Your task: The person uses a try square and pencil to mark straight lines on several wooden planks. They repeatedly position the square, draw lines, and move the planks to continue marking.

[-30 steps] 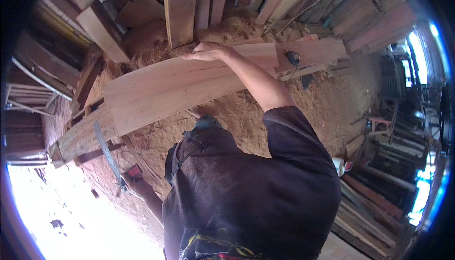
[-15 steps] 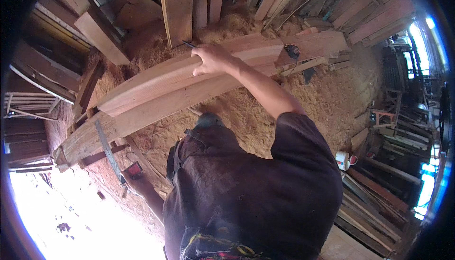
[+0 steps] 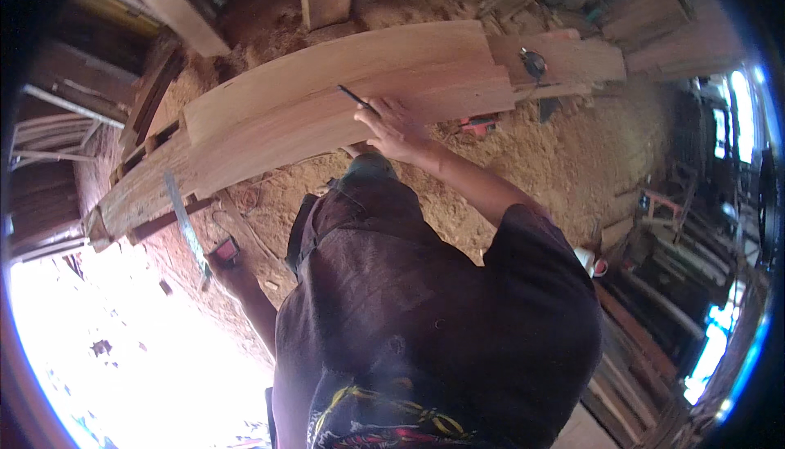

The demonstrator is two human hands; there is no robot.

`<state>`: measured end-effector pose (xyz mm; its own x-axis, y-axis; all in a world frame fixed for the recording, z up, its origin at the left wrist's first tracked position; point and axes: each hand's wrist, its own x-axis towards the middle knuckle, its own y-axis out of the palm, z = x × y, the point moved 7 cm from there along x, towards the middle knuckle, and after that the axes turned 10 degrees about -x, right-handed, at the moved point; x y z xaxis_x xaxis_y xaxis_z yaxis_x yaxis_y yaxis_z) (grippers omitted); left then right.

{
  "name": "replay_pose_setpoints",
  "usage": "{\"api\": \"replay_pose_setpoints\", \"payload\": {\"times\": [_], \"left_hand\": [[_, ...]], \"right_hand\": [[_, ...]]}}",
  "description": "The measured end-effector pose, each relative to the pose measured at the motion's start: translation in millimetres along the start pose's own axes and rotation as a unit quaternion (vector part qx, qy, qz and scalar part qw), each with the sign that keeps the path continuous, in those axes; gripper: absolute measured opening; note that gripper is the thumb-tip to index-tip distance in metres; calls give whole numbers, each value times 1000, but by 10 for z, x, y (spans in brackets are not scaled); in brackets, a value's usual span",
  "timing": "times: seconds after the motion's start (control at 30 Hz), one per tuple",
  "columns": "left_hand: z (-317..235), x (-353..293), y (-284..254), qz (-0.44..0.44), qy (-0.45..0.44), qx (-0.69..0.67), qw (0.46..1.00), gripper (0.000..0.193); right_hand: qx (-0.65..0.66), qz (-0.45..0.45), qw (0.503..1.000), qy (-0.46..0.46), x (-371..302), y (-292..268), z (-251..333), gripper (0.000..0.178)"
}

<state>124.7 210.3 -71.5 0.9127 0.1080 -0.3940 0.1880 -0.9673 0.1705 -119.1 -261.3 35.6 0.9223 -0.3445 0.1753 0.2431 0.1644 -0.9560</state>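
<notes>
My right hand (image 3: pixel 398 132) rests on a long pale wooden plank (image 3: pixel 311 126) and pinches a thin dark pencil (image 3: pixel 356 97) whose tip touches the wood. A second, wider plank (image 3: pixel 327 65) lies just behind the first on the same bench. My left hand (image 3: pixel 231 273) hangs low at my side, closed on the red-and-black handle of a handsaw (image 3: pixel 186 224). The saw's blade points up toward the planks' near edge. My dark shirt hides most of my left arm.
A small dark tool (image 3: pixel 533 63) sits on a board at the right end of the planks, with a red object (image 3: pixel 478 124) below it. Sawdust (image 3: pixel 564 163) covers the ground. Stacked timber stands at the back and right, and a white-and-red cup (image 3: pixel 592 262) is near my right shoulder.
My right hand has moved from the far plank's upper edge down onto the near plank, with the pencil now showing. My left hand still holds the saw low.
</notes>
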Motion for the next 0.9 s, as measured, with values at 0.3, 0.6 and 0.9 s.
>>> {"api": "replay_pose_setpoints", "payload": {"times": [0.3,0.6,0.9], "left_hand": [[-135,-408,-123,-91,-36,-137,986,37],[-311,-855,271,-152,3,-167,974,34],[329,-1104,1353,28,-70,-71,995,29]], "right_hand": [[-34,66,997,19,158,-273,-30,111],[-83,174,981,-19,409,-54,-96,121],[-19,211,977,-30,580,-180,31,118]]}}
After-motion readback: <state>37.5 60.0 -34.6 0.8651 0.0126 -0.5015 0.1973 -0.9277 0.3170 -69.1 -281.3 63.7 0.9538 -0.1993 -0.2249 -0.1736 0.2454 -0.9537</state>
